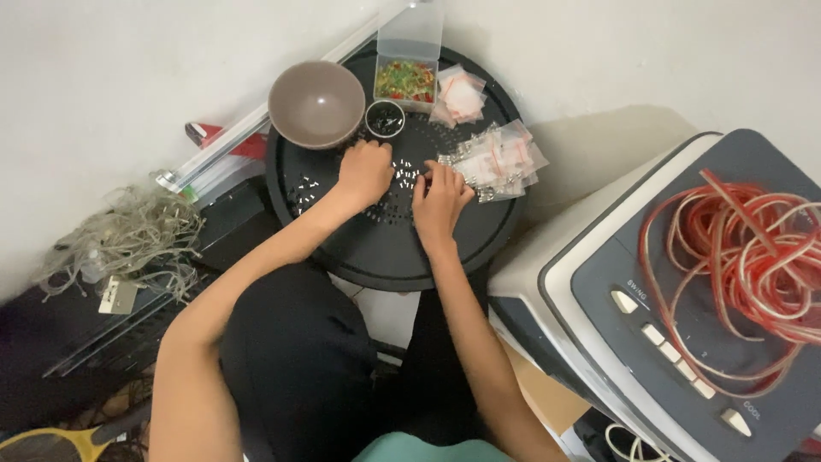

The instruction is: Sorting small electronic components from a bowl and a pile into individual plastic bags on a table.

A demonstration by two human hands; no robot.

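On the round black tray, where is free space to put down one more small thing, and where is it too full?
The round black tray is bare along its near rim, below both hands. Crowded: the far side with the brown bowl, small black cup, clear box, and plastic bags; small metal parts lie near the left hand.

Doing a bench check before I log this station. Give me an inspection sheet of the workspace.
Surface: round black tray with perforations, used as the worktop.
Job's things: small pale parts scattered mid-tray between the hands; pile of clear packets at the right.
Clutter: empty brown bowl, small black cup, clear box of coloured bits, more packets.
Grippers: left hand curled over the parts; right hand pinching something small, too tiny to tell.
Cables: red coil on the grey appliance; tangled pale cords at left.
Surroundings: white wall, cardboard below.
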